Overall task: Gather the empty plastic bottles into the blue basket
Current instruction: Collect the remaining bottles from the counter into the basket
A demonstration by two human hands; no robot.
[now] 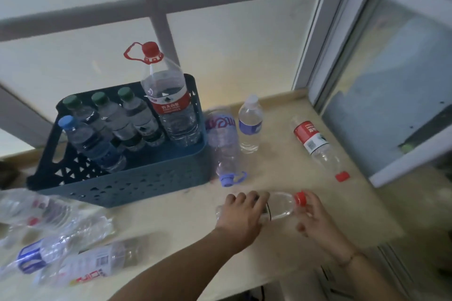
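The blue basket [137, 184] stands on the table at the left. Inside it stand three green-capped bottles [127, 115], a blue-capped bottle [90, 144] and a large red-capped jug [171, 105]. In front of the basket's right corner lies a clear bottle with a red cap [281, 205]. My left hand [242, 215] is wrapped over its body. My right hand [315, 215] pinches its red cap. Right of the basket a purple-capped bottle [223, 146] lies down, a small white-capped bottle [250, 124] stands, and a red-labelled bottle [315, 146] lies farther right.
Several more empty bottles [63, 247] lie in a heap on the table's front left. The wooden table [281, 173] ends at a window wall behind and a glass partition [391, 80] at the right. Its front edge runs just below my forearms.
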